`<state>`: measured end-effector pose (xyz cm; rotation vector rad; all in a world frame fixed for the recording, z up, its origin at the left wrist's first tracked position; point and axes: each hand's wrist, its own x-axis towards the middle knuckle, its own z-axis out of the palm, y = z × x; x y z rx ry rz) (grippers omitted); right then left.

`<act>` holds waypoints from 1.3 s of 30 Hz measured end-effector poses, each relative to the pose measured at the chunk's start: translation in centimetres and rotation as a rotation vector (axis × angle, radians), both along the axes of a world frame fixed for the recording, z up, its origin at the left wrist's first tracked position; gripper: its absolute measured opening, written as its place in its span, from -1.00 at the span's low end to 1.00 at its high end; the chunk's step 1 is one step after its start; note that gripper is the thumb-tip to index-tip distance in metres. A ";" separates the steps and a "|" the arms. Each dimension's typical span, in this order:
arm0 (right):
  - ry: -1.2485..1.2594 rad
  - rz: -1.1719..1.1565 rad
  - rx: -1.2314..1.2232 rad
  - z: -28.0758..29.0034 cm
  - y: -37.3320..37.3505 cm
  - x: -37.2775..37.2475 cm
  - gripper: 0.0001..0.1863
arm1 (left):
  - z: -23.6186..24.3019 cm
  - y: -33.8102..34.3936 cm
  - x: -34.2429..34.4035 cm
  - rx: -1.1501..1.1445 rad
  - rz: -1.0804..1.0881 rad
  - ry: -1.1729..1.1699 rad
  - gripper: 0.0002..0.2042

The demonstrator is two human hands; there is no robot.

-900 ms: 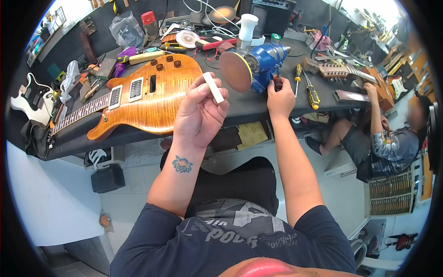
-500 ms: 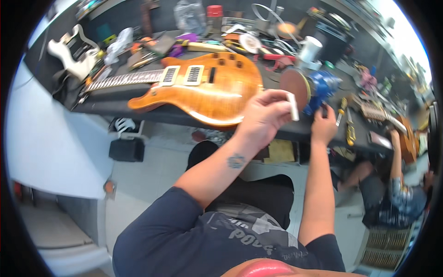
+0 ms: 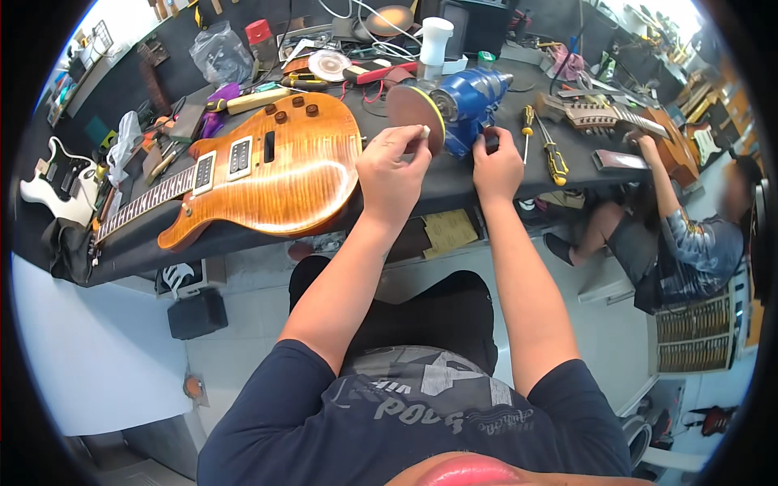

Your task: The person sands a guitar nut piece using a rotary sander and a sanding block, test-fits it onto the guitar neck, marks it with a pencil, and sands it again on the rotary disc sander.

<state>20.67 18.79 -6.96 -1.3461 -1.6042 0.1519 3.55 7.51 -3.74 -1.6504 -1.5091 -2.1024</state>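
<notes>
My left hand (image 3: 393,166) pinches a small white piece (image 3: 425,130), mostly hidden by my fingers, at the face of a round reddish-brown sanding disc (image 3: 413,108) with a yellow rim; whether it touches I cannot tell. The disc is mounted on a blue power tool (image 3: 472,93) lying on the dark workbench (image 3: 121,259). My right hand (image 3: 496,166) is closed around the lower part of that tool. An amber flame-top electric guitar (image 3: 284,178) lies just left of my left hand.
Two yellow screwdrivers (image 3: 556,160) lie right of the tool. A co-worker (image 3: 693,259) sits at right, a hand on a wooden guitar (image 3: 673,150). A white guitar body (image 3: 61,182) is at far left; tools, cables and a white cylinder (image 3: 436,40) crowd the back.
My left hand has turned over and moved up to the disc, so the white piece now mostly hides behind my fingers. My right hand stays on the blue tool.
</notes>
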 end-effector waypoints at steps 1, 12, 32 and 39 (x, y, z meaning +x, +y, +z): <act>0.004 0.001 -0.013 0.0 -0.1 -0.1 -0.73 | 0.0 0.1 0.0 0.019 0.007 0.031 -0.77; 0.018 0.023 -0.053 0.1 -0.2 -0.1 -0.76 | -0.2 0.4 0.4 0.047 0.007 0.028 -0.77; 0.012 0.024 -0.043 0.0 -0.3 -0.1 -0.76 | -0.2 0.2 0.4 0.051 -0.042 -0.011 -0.79; 0.014 0.027 -0.027 -0.1 -0.2 -0.1 -0.75 | 0.0 0.4 0.0 0.030 -0.006 -0.002 -0.80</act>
